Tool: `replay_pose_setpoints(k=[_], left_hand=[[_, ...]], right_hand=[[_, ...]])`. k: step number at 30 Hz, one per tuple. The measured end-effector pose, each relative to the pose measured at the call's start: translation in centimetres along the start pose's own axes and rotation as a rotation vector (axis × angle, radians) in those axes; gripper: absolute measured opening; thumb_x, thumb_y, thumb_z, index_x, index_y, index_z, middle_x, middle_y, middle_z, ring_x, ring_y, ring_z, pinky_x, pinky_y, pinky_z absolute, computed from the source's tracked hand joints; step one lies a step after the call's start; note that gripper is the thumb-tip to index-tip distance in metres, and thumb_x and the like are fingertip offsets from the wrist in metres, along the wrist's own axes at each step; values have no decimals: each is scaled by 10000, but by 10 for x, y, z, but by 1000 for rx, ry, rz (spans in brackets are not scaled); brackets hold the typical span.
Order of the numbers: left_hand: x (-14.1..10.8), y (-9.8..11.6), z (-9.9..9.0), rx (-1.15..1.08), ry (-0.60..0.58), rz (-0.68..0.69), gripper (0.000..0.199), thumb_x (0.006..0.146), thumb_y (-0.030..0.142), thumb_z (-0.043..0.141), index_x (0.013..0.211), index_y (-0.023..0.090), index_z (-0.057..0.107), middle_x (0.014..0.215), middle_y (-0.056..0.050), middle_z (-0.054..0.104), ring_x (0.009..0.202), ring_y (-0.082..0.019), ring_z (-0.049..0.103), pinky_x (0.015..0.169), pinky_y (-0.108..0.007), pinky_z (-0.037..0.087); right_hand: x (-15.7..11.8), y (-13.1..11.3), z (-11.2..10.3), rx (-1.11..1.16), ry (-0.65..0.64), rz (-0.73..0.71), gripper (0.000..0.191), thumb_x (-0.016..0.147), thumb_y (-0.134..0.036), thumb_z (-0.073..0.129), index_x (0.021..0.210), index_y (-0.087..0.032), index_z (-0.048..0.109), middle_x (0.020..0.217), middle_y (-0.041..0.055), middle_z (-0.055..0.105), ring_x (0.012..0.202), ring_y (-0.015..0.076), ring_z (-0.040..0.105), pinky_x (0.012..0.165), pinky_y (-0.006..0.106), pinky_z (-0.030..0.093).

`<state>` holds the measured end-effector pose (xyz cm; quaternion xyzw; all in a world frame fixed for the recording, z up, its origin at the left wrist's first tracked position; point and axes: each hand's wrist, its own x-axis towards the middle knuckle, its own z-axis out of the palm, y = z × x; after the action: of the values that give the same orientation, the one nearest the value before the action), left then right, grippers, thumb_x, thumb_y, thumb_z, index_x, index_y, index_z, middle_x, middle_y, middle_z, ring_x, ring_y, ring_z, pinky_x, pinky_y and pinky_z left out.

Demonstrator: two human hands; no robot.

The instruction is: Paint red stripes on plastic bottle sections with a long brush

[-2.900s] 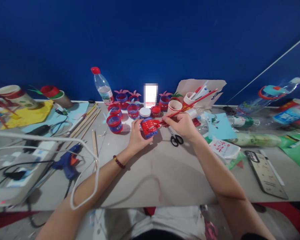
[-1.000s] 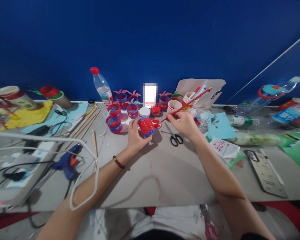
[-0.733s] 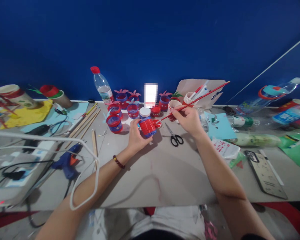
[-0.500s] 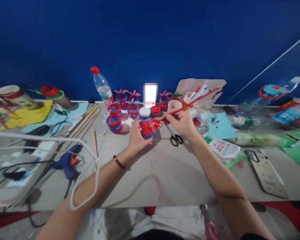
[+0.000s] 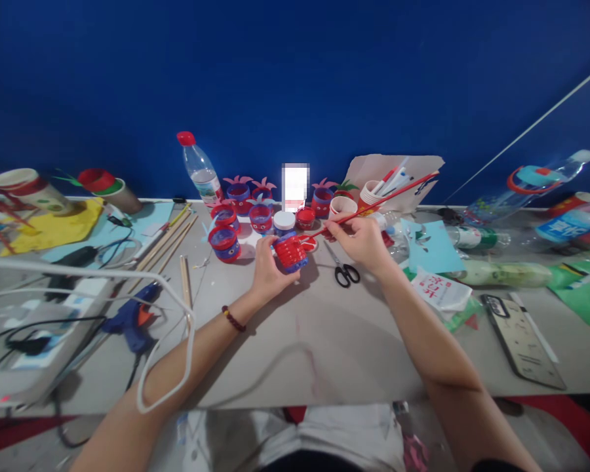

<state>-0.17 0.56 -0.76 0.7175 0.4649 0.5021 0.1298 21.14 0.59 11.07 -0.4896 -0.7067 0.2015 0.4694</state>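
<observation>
My left hand [image 5: 270, 270] is wrapped round a small red and blue cup [image 5: 291, 253], tilted just above the table. My right hand [image 5: 358, 241] pinches a long red brush [image 5: 381, 200] whose tip is at the cup's upper edge. Behind the cup stand a white-lidded jar [image 5: 284, 221] and an open pot of red paint [image 5: 305, 217]. Several red and blue cups with eyes stand round them, such as the one at the left [image 5: 225, 243]. Black-handled scissors [image 5: 347, 275] lie below my right hand.
A glue gun [image 5: 136, 316], a white cable [image 5: 193, 341] and a power strip [image 5: 61, 328] are at the left. A phone [image 5: 521, 341], blue paper [image 5: 435, 246] and plastic bottles lie at the right. A capped bottle [image 5: 200, 170] stands by the blue wall.
The brush tip has shifted from over the cup's side to its upper edge, and my right hand has moved very slightly. My left hand still holds the cup.
</observation>
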Motion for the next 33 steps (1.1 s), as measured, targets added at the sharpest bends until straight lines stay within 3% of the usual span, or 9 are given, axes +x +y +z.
replay_pose_setpoints(k=[6, 17, 25, 33], left_hand=[[1, 2, 0, -21, 10, -4, 802, 587, 282, 823, 1247, 221, 372, 1191, -87, 460, 1131, -270, 535, 993, -452, 470], [4, 13, -9, 18, -88, -11, 901, 618, 268, 809, 1396, 266, 354, 1282, -106, 460, 1245, -319, 496, 1066, -518, 435], [2, 4, -3, 53, -87, 44, 899, 591, 244, 779, 1378, 237, 343, 1325, -132, 455, 1271, -347, 469, 1094, -557, 396], [0, 3, -4, 78, -119, 101, 849, 660, 191, 738, 1411, 278, 353, 1370, -124, 400, 1322, -329, 432, 1126, -534, 381]], right_hand=[[3, 6, -5, -27, 18, 45, 319, 860, -455, 639, 729, -173, 711, 768, 87, 750, 645, 205, 686, 655, 376, 590], [7, 9, -13, 264, -1, 182, 424, 770, -598, 731, 804, -177, 686, 693, 56, 720, 612, 194, 707, 622, 365, 631], [2, 6, -11, 297, -188, 164, 288, 820, -468, 720, 870, -184, 698, 892, 65, 731, 703, 176, 713, 704, 353, 638], [0, 3, -1, 304, -267, 169, 205, 843, -398, 689, 871, -194, 684, 853, 53, 731, 695, 174, 719, 702, 345, 636]])
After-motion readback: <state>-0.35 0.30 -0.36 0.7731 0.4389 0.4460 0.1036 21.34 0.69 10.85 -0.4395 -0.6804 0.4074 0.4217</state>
